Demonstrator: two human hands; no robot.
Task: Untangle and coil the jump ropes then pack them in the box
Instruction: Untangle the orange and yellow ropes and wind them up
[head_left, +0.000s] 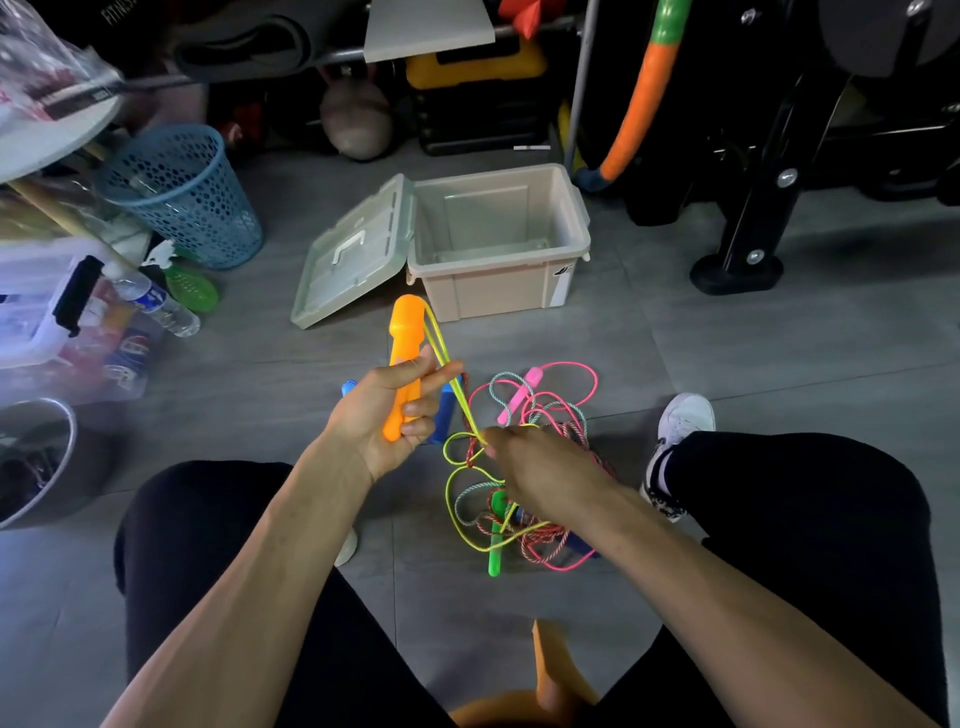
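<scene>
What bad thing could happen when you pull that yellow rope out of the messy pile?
The yellow rope runs from the orange handle in the left hand into the tangled pile, where the right hand pinches it. A hard pull could tighten the knots with the pink rope and the braided red rope. It might also drag the green handle along.

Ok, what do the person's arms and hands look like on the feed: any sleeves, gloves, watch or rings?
Both forearms are bare right to the bottom edge of the frame; no sleeves show. The left hand and right hand wear no gloves, and no watch, band or ring shows on the visible sides. Apart from that, the person wears black trousers and a white sneaker.
</scene>
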